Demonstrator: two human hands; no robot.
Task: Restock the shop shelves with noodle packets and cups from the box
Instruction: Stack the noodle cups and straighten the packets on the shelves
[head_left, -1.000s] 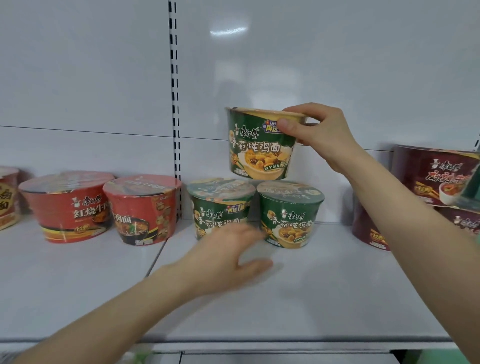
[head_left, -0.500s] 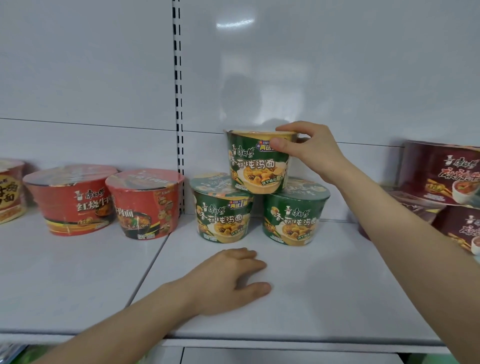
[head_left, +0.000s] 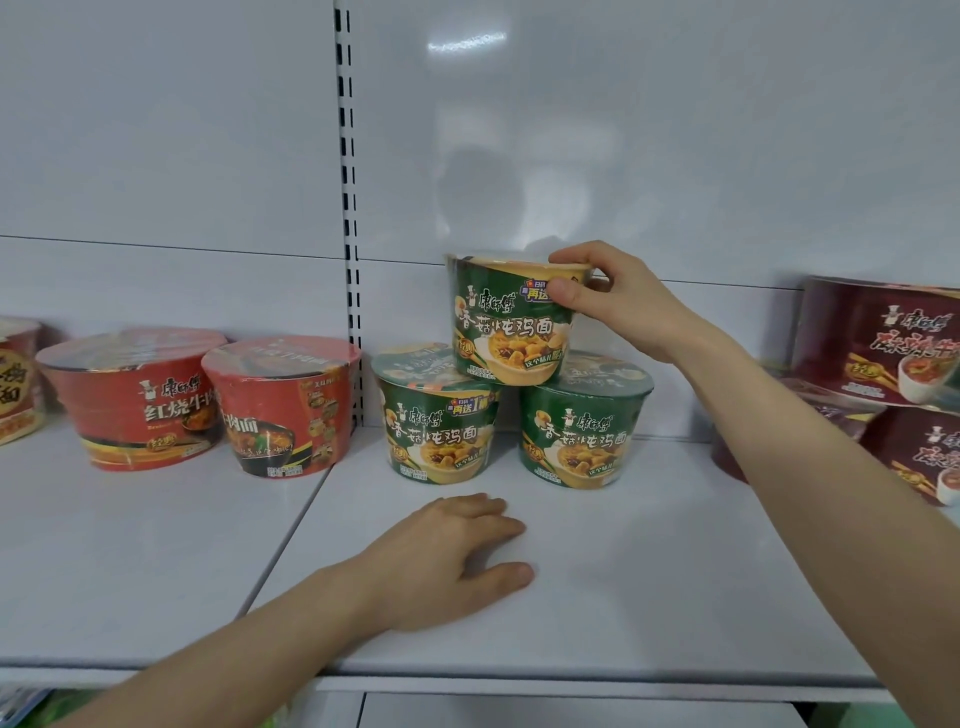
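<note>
Having been brought down, the top green cup (head_left: 511, 332) is maybe resting on the two lower green cups (head_left: 439, 421), nearly stocked, its rim still gripped by the fingers (head_left: 574, 255) of the right hand (head_left: 623, 306), the left hand (head_left: 447, 556) laid loose on the shelf (head_left: 675, 571).

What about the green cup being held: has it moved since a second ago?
Yes, downward. The held green cup hung above the two lower green cups; now it sits on their lids, right hand gripping its rim.
</note>
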